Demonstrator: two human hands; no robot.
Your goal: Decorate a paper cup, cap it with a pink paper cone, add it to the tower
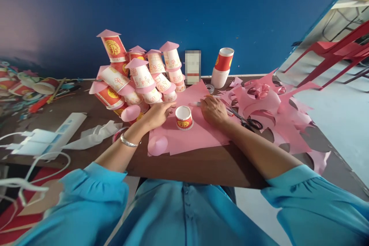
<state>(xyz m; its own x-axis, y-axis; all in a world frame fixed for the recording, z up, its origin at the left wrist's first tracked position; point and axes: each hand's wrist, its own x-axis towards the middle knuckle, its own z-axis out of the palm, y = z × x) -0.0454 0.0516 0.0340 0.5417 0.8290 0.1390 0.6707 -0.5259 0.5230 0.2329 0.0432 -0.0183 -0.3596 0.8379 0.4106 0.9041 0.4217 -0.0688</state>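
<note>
A dark brown table (184,165) stands against a deep blue wall, and near its front edge lies a smooth pink paper sheet (190,134) with an upside-down paper cup (183,117), red and white with a gold emblem, standing on it. The left hand (158,114) rests flat, fingers loose, just left of the cup, while the right hand (213,110) presses the sheet, seemingly pinching something slim I cannot identify. Toward the back edge rises a pile of cone-capped cups (138,77).
</note>
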